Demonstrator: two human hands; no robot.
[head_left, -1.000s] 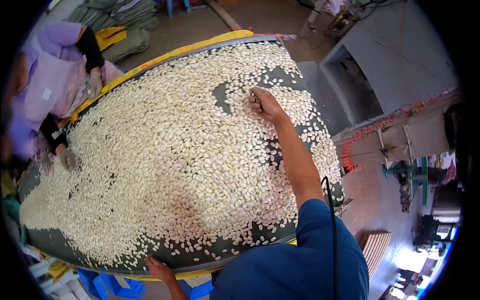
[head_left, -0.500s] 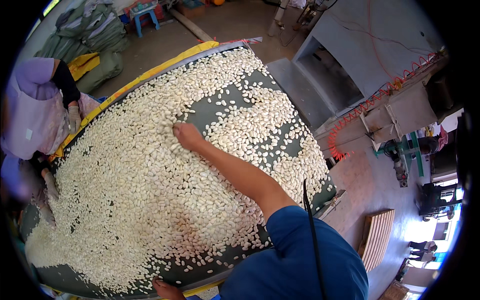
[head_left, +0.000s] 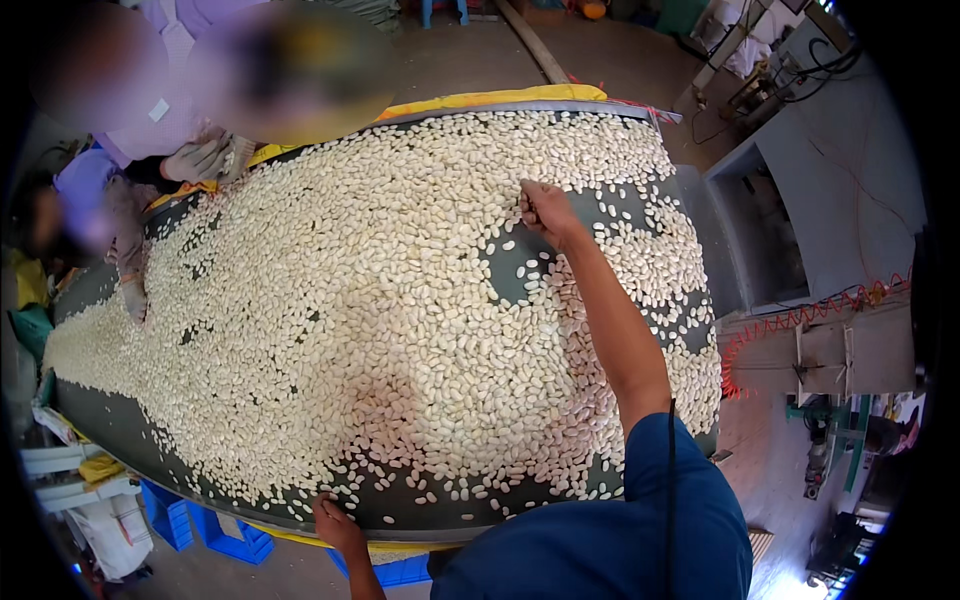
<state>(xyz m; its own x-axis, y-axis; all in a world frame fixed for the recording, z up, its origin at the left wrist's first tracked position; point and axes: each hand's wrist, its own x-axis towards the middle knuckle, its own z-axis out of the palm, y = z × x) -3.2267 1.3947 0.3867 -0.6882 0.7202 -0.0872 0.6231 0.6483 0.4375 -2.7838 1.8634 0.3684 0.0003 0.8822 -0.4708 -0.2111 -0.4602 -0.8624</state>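
Observation:
White beans (head_left: 380, 250) are spread thickly over a dark green sorting table (head_left: 115, 425), with bare patches mostly at the right and along the near edge. My right hand (head_left: 540, 208) has its fingers curled closed among the beans at the upper right, beside a bare oval patch; whatever is in its fingers is hidden. At the near edge, toward the lower middle, my left hand (head_left: 332, 518) touches the rim with bent fingers; I cannot make out whether it holds anything.
A co-worker's gloved hand (head_left: 198, 160) is at the far left edge, another (head_left: 132, 295) among the beans. A yellow strip (head_left: 450, 100) lines the far rim. Blue crates (head_left: 228, 535) stand below the near edge. Grey machinery (head_left: 830, 200) and a coiled red hose (head_left: 740, 355) are at the right.
My right hand swept leftward through the beans half a second ago and is now further right, beside a bare patch. The view has shifted, and the co-workers' hands have moved.

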